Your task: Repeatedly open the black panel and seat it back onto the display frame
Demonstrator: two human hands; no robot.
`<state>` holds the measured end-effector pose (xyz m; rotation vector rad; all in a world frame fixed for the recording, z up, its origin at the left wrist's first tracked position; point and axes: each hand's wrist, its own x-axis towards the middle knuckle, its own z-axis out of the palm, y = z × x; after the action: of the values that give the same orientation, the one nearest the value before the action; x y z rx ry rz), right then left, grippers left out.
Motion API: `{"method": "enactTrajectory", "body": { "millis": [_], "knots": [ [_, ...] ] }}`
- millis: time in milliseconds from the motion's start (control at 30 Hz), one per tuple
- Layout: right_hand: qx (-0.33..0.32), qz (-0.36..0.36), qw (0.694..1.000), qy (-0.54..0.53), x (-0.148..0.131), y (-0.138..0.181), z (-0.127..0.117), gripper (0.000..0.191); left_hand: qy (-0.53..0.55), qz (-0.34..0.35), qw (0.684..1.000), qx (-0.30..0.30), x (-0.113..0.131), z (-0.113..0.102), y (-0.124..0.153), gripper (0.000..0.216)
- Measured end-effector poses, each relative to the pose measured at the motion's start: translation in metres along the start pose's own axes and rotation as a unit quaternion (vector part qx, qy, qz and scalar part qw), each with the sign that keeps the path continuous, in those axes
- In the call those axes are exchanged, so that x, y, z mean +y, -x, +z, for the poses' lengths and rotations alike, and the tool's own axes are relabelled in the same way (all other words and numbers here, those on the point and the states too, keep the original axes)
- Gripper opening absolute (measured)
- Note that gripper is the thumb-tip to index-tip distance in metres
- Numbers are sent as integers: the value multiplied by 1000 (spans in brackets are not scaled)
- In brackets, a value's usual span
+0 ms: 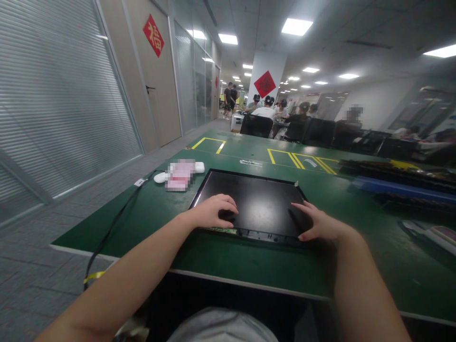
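Note:
A flat black display panel (256,199) lies on the green table (160,213) in front of me. My left hand (213,211) rests on its near left part, fingers curled down onto the surface. My right hand (317,223) lies on its near right corner, fingers stretched forward and spread over the edge. Neither hand lifts anything. A strip of circuit board shows along the panel's near edge, between my hands.
A white object with a blurred pink patch (180,175) lies at the table's left, with a black cable (114,223) running off the edge. Dark trays and a blue strip (402,185) fill the right side. Yellow tape boxes (295,159) mark the far table. Seated people beyond.

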<state>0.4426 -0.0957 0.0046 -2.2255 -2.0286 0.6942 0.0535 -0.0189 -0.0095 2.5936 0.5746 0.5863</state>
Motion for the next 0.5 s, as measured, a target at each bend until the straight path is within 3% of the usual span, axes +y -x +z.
{"method": "enactTrajectory", "body": {
  "millis": [367,500],
  "knots": [
    [4,-1,1000,6,4,-1,0,118,4,-6,1000,-2,1,-1,0,36],
    [62,-13,998,-9,20,-15,7,100,-16,-12,1000,1,-2,-1,1,36]
  ]
}}
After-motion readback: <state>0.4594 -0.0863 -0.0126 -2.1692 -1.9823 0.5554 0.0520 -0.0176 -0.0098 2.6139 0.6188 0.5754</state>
